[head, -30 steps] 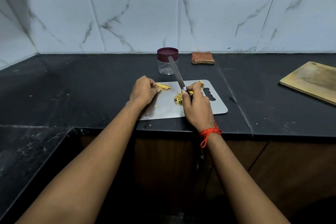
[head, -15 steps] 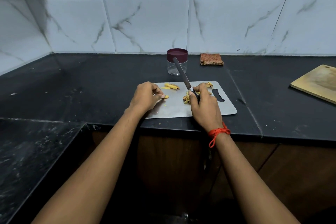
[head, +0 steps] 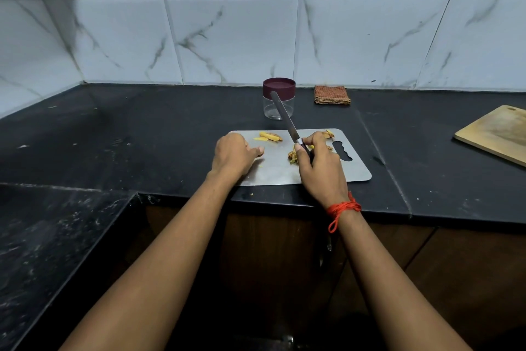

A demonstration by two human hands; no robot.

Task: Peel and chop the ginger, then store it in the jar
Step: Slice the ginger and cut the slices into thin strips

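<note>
1. The right hand [head: 321,168] was wrapped round the handle of the knife [head: 287,120]. The blade pointed up and away toward the jar [head: 278,105], clear of the steel board [head: 353,172].
2. The left hand [head: 232,155] lay knuckles-up on the board's left part with its fingers curled under. Whether it held a piece could not be told.
3. Yellow ginger strips [head: 270,136] lay near the board's far edge, between the hands. A heap of peelings [head: 292,154] sat against the right thumb.
4. Risk: the left fingertips lay near the strips. A cut brought down there with the fingers not tucked back could nick them.
5. Risk: the thin board sat close to the edge of the counter [head: 142,128]. Judged likely to slide under a sideways push and tip pieces to the floor.
6. Risk: peelings and good strips shared the board. A careless sweep could carry peel into the jar.
7. Risk: the jar's lid [head: 279,86] was on, just behind the raised blade. A swing of the tip could knock the jar over.
</note>
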